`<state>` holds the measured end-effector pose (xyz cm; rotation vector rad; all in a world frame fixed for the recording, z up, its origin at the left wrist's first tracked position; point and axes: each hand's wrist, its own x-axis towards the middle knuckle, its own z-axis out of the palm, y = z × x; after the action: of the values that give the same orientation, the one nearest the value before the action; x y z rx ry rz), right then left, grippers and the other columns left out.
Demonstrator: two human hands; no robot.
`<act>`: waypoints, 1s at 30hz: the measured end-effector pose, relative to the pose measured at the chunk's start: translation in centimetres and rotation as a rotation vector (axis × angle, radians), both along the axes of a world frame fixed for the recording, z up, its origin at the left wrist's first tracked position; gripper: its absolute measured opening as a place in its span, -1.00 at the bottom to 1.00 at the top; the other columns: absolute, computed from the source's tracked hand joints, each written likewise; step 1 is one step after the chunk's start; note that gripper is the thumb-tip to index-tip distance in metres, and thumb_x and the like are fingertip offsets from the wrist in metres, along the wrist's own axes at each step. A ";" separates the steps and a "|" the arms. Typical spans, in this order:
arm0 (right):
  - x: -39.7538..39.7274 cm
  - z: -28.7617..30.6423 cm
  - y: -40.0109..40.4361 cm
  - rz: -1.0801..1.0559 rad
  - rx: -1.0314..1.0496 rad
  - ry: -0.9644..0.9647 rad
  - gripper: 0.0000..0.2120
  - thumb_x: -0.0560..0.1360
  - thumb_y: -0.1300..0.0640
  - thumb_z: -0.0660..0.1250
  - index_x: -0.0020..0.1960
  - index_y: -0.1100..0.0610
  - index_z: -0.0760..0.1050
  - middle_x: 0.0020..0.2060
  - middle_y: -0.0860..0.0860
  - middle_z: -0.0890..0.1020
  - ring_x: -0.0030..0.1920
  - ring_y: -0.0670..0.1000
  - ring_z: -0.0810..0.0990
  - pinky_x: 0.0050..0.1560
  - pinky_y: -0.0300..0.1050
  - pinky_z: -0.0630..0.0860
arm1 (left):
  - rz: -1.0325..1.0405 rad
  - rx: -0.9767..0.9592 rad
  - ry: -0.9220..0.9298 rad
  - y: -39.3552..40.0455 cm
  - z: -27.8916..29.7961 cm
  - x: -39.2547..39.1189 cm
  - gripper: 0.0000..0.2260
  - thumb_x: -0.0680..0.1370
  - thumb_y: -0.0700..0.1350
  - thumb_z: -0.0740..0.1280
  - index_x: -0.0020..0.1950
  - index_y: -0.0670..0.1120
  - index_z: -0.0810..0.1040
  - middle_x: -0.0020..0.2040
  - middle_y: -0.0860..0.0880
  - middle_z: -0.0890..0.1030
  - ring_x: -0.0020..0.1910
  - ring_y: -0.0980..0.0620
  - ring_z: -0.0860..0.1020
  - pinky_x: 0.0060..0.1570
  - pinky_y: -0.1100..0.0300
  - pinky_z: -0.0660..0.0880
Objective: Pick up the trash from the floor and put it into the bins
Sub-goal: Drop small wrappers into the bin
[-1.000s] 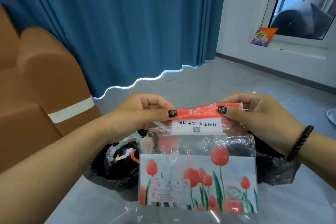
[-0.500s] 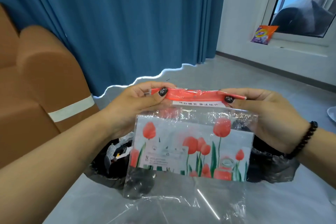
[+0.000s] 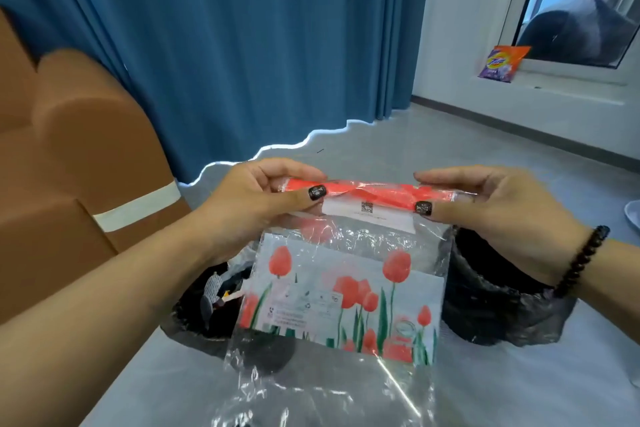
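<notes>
A clear plastic bag (image 3: 343, 291) printed with red tulips is held up in front of the camera, its red top strip pinched at one end by the left hand (image 3: 256, 208) and at the other by the right hand (image 3: 485, 215), thumbs pressed on the near face and fingers curled behind. The bag hangs in the air above two bins lined with black bags: the left bin (image 3: 204, 308), in which some rubbish can already be seen, and the right bin (image 3: 498, 305), whose contents cannot be made out. Both stand on the grey floor (image 3: 433, 156), just behind the hanging film. Since the film is light and slack, it could be expected to drift or catch on a liner edge if released from this height, and so land between the bins or on the floor. A wrong bin could also be chosen, as the bag is held over the gap between them. A detergent packet (image 3: 502, 61) lies on the window ledge.
</notes>
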<state>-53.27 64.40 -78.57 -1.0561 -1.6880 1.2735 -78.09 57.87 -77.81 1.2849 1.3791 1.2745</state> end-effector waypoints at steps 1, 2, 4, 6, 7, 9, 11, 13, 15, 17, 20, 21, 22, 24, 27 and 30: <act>-0.1 0.1 -0.1 0.011 -0.011 -0.001 -0.78 0.34 0.34 0.46 -0.05 0.14 0.65 -0.17 0.05 0.72 -0.16 -0.01 0.68 -0.05 -0.25 0.60 | -0.015 -0.004 0.017 0.0 0.1 0.0 -0.73 0.44 -0.30 0.42 0.11 -0.11 0.61 -0.20 -0.13 0.69 -0.30 0.03 0.67 -0.26 0.20 0.63; -0.1 0.1 -0.2 0.024 -0.022 0.014 -0.83 0.36 0.35 0.44 -0.09 0.17 0.65 -0.22 0.08 0.72 -0.22 0.01 0.68 -0.12 -0.24 0.62 | -0.023 -0.015 0.036 0.0 0.1 0.0 -0.71 0.44 -0.28 0.42 0.14 -0.08 0.59 -0.25 -0.09 0.69 -0.33 0.06 0.66 -0.32 0.25 0.60; -0.1 0.2 -0.5 0.042 -0.044 0.042 -0.88 0.42 0.39 0.37 -0.13 0.22 0.62 -0.35 0.11 0.69 -0.39 -0.01 0.66 -0.33 -0.27 0.61 | -0.020 -0.063 0.060 0.2 0.0 -0.1 -0.74 0.46 -0.25 0.41 0.13 -0.10 0.56 -0.32 -0.07 0.67 -0.38 0.09 0.63 -0.40 0.32 0.54; 0.0 0.2 -0.6 0.047 -0.032 0.054 -0.83 0.43 0.41 0.33 -0.15 0.19 0.64 -0.41 0.11 0.67 -0.46 -0.03 0.64 -0.41 -0.29 0.58 | -0.053 -0.117 0.048 0.4 -0.1 -0.1 -0.81 0.46 -0.21 0.40 0.06 -0.14 0.54 -0.29 -0.11 0.67 -0.43 0.09 0.62 -0.44 0.33 0.52; 0.0 0.2 -0.5 0.041 -0.024 0.077 -0.79 0.41 0.41 0.35 -0.18 0.15 0.67 -0.40 0.11 0.68 -0.45 -0.04 0.64 -0.40 -0.30 0.58 | -0.079 -0.136 0.022 0.4 -0.2 -0.1 -0.84 0.46 -0.20 0.39 0.02 -0.14 0.52 -0.28 -0.12 0.67 -0.45 0.08 0.61 -0.47 0.32 0.51; 0.0 0.1 -0.2 0.044 -0.035 0.172 -0.79 0.33 0.37 0.40 -0.23 0.10 0.71 -0.32 0.11 0.70 -0.38 -0.04 0.66 -0.32 -0.33 0.57 | -0.112 -0.149 -0.057 0.4 -0.2 -0.1 -0.86 0.44 -0.22 0.39 -0.03 -0.13 0.50 -0.27 -0.14 0.67 -0.43 0.03 0.63 -0.46 0.27 0.55; 0.0 0.0 0.0 0.059 -0.049 0.248 -0.79 0.28 0.36 0.40 -0.25 0.09 0.71 -0.24 0.11 0.72 -0.28 -0.04 0.68 -0.24 -0.35 0.57 | -0.111 -0.116 -0.115 0.4 -0.2 -0.2 -0.88 0.45 -0.33 0.35 -0.07 -0.16 0.50 -0.28 -0.15 0.67 -0.38 -0.01 0.66 -0.41 0.25 0.58; 0.1 -0.2 0.3 0.074 -0.034 0.236 -0.68 0.39 0.48 0.29 -0.24 0.14 0.71 -0.17 0.17 0.71 -0.17 0.01 0.68 -0.15 -0.31 0.58 | -0.086 -0.078 -0.157 0.4 -0.2 -0.2 -0.83 0.47 -0.45 0.28 -0.15 -0.19 0.52 -0.28 -0.13 0.68 -0.36 0.00 0.66 -0.35 0.26 0.60; 0.1 -0.3 0.3 0.084 -0.034 0.231 -0.64 0.43 0.52 0.21 -0.23 0.20 0.69 -0.13 0.20 0.70 -0.09 0.08 0.67 -0.11 -0.26 0.60 | -0.057 -0.063 -0.199 0.5 -0.4 -0.4 -0.74 0.47 -0.50 0.23 -0.24 -0.21 0.58 -0.24 -0.16 0.68 -0.31 -0.02 0.66 -0.28 0.24 0.62; 0.1 -0.4 0.3 0.086 -0.033 0.218 -0.69 0.43 0.49 0.24 -0.23 0.21 0.69 -0.13 0.20 0.70 -0.09 0.09 0.68 -0.11 -0.25 0.60 | -0.045 -0.056 -0.207 0.5 -0.5 -0.6 -0.73 0.46 -0.47 0.24 -0.28 -0.20 0.63 -0.17 -0.19 0.69 -0.26 -0.05 0.66 -0.21 0.20 0.61; 0.2 -0.4 0.3 0.101 -0.033 0.191 -0.85 0.28 0.20 0.47 -0.17 0.21 0.70 -0.12 0.18 0.71 -0.07 0.10 0.69 -0.01 -0.19 0.59 | -0.030 -0.071 -0.188 0.6 -0.7 -0.7 -0.91 0.50 -0.35 0.31 -0.12 -0.34 0.61 -0.15 -0.24 0.69 -0.22 -0.10 0.68 -0.25 0.18 0.62; 0.2 -0.4 0.2 0.089 -0.011 0.143 -0.72 0.19 0.10 0.50 -0.15 0.21 0.69 -0.13 0.14 0.72 -0.06 0.08 0.69 0.02 -0.17 0.59 | -0.003 -0.070 -0.144 0.6 -0.8 -0.6 -0.91 0.47 -0.31 0.36 -0.11 -0.35 0.60 -0.16 -0.24 0.69 -0.24 -0.09 0.67 -0.27 0.20 0.60; 0.3 -0.5 0.3 0.065 0.026 0.095 -0.65 0.13 0.06 0.51 -0.13 0.20 0.69 -0.13 0.09 0.72 -0.06 0.04 0.69 0.03 -0.18 0.59 | 0.025 -0.063 -0.095 0.7 -0.8 -0.5 -0.89 0.41 -0.27 0.41 -0.14 -0.32 0.61 -0.18 -0.22 0.69 -0.26 -0.07 0.66 -0.28 0.24 0.59; 0.0 -0.4 0.2 0.025 0.048 0.078 -0.60 0.13 0.13 0.49 -0.03 0.16 0.66 -0.12 0.04 0.72 -0.06 -0.02 0.69 0.02 -0.24 0.58 | 0.061 -0.035 -0.042 0.8 -0.8 -0.4 -0.87 0.30 -0.25 0.46 -0.21 -0.26 0.60 -0.15 -0.18 0.70 -0.26 -0.03 0.66 -0.27 0.26 0.60; -0.1 -0.4 0.3 0.011 0.019 0.095 -0.62 0.21 0.27 0.48 0.03 0.17 0.62 -0.14 0.03 0.72 -0.10 -0.06 0.69 -0.05 -0.32 0.58 | 0.075 -0.025 -0.096 0.9 -1.0 -0.6 -0.70 0.25 -0.28 0.48 -0.06 -0.22 0.53 -0.10 -0.18 0.71 -0.24 -0.03 0.68 -0.21 0.19 0.64; -0.2 -0.6 0.3 0.007 0.049 0.057 -0.80 0.32 0.40 0.45 -0.10 0.19 0.63 -0.20 0.05 0.72 -0.21 -0.03 0.69 -0.15 -0.28 0.61 | 0.044 -0.108 -0.097 0.9 -1.1 -0.7 -0.61 0.28 -0.24 0.48 0.09 -0.17 0.58 -0.15 -0.15 0.71 -0.24 0.02 0.68 -0.15 0.24 0.63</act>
<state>-53.50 64.67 -79.13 -0.9769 -1.6732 1.2488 -78.81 58.80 -78.94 1.1108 1.3946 1.2582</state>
